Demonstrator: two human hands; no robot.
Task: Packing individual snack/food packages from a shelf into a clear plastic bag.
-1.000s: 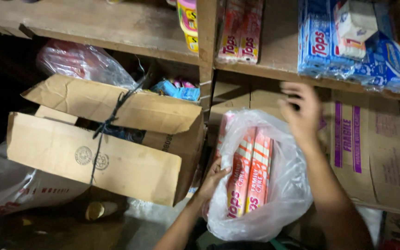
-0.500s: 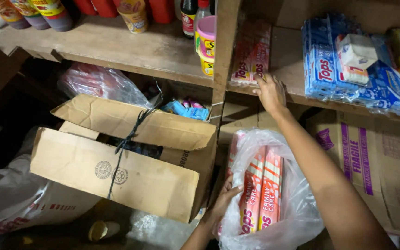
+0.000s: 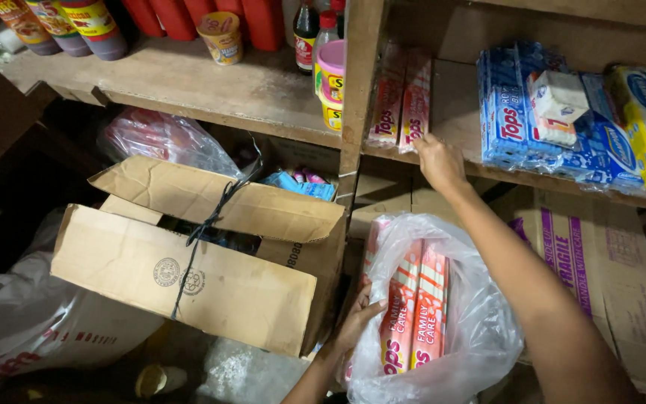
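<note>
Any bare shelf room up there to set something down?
Bare wood on the left shelf bay, between the yellow cup and the post-side tubs. A narrower strip lies between the red-and-white packs at the right hand and the blue packs. Far right is crowded. The left hand is at the plastic bag.
</note>
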